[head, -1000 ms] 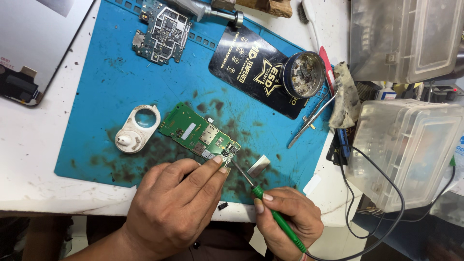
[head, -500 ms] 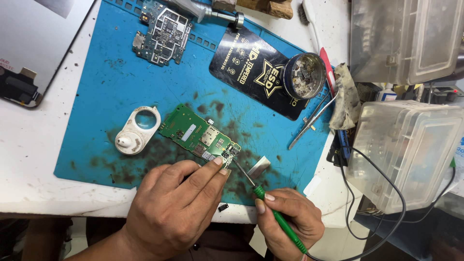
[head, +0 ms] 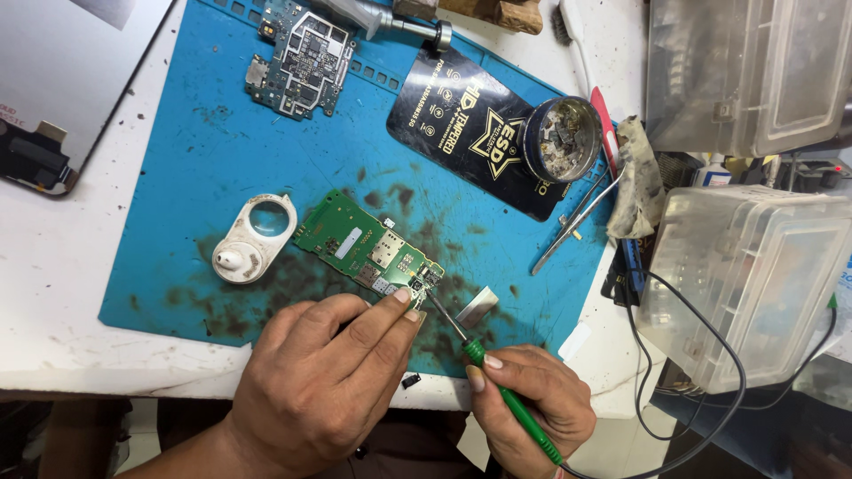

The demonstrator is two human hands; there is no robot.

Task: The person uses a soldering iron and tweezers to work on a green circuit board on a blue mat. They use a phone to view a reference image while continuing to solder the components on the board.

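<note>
The green circuit board (head: 368,251) lay near the front edge of the blue work mat (head: 177,177), tilted so its far end pointed up and left. The left hand (head: 324,390) pressed two fingertips (head: 404,297) onto the board's near right corner, pinning it flat and holding nothing. The right hand (head: 532,404) was closed around a green-handled soldering iron (head: 497,390) in a pen grip, its metal tip touching that same corner just beside the fingertips. Judging by this, work on the corner was in hand and not finished; whether any joint there was already made was too small to tell.

Left of the board sat a white plastic piece with a round hole (head: 253,238). Just right of it, beside the iron's tip, lay a small silver strip (head: 477,306). Farther back from the board were a second, darker circuit board (head: 302,62), a black card (head: 470,129) and a round tin of metal bits (head: 561,139). Tweezers (head: 572,226) lay to the board's right, near the mat's edge, with clear plastic boxes (head: 745,284) beyond on the tabletop (head: 53,293). Dark stains marked the mat around the board. Nothing blocked the corner, though the fingertips sat very close to the tip.
</note>
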